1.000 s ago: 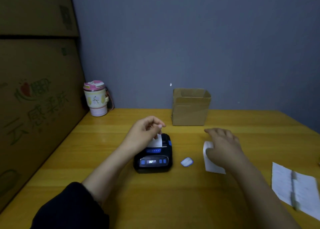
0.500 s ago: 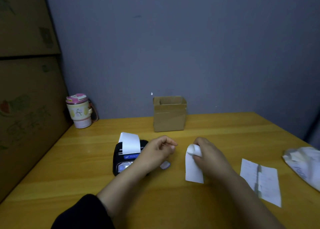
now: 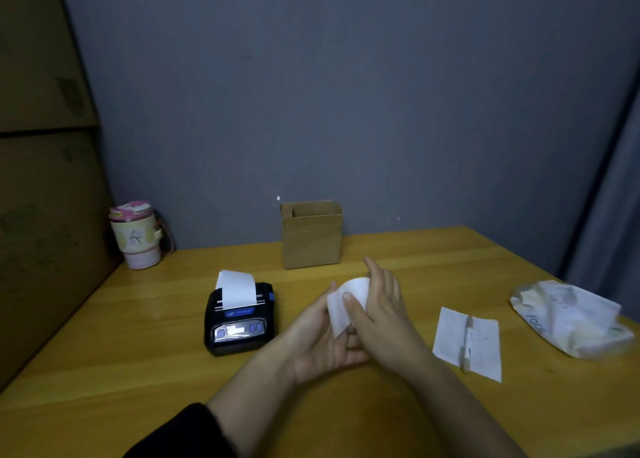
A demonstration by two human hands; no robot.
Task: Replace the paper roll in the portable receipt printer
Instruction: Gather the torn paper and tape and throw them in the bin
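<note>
Two hands meet over the middle of the surface (image 3: 433,267) around a strip of white paper (image 3: 341,307), which is the thing being dealt with at this moment. The left hand (image 3: 322,336) lies palm up beneath it, fingers loosely curled and cradling the lower end, while the right hand (image 3: 379,305) comes over the top, thumb pressed to the face of the paper and fingers spread behind the curled upper edge; neither is clenched tight. Held so, the strip looks to be getting rolled or folded up, probably a loose length being tidied away (whether a core sits inside the curl cannot be told). Just to the left stands the portable receipt printer (image 3: 239,319), lid down, display lit, with a fresh tongue of paper (image 3: 237,289) rising from its slot, which suggests the new roll is already seated. Behind the hands an open cardboard box (image 3: 311,237) stands near the wall, likely the supply box. To the right lie a flat printed receipt (image 3: 467,341) and, farther off, a crumpled plastic packet (image 3: 571,319). A lidded cup (image 3: 136,235) sits in the far left corner, well clear of the work.
</note>
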